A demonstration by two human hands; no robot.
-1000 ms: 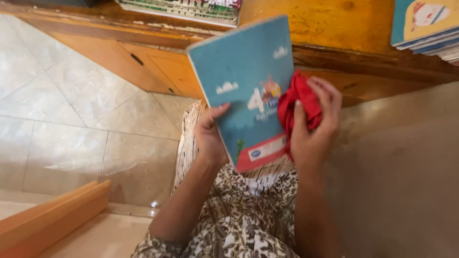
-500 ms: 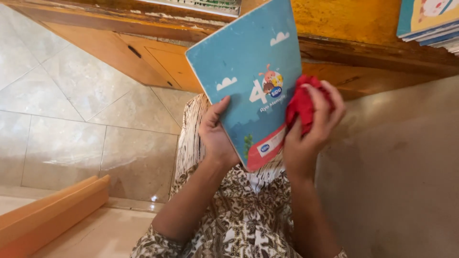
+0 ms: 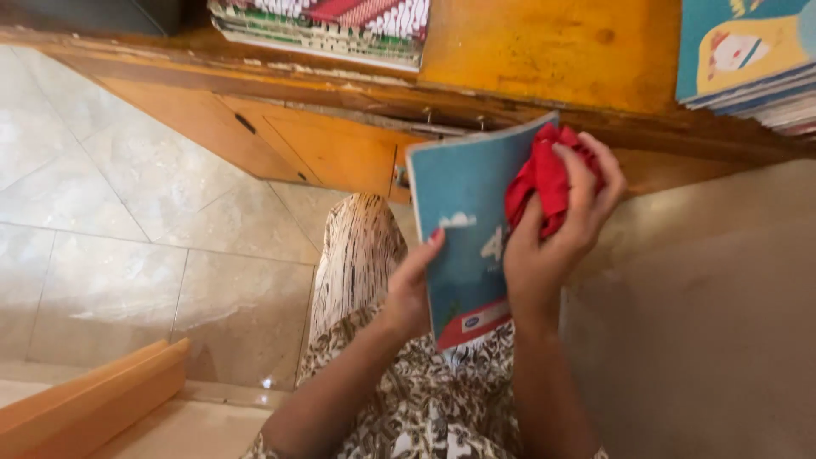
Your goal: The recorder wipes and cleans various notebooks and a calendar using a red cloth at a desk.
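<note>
The left hand (image 3: pixel 408 293) grips the lower edge of a blue book (image 3: pixel 463 238), holding it upright in front of the wooden shelf (image 3: pixel 544 51). The right hand (image 3: pixel 552 229) is closed around a bunched red cloth (image 3: pixel 544 178), pressed against the cover's upper right. Wiping looks mid-way, with the lower cover apparently not yet reached.

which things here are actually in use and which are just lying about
In use: blue booklet, held by the left hand; red cloth, bunched in the right hand against its cover.

Lying about: book stack and second book stack on the wooden shelf.
</note>
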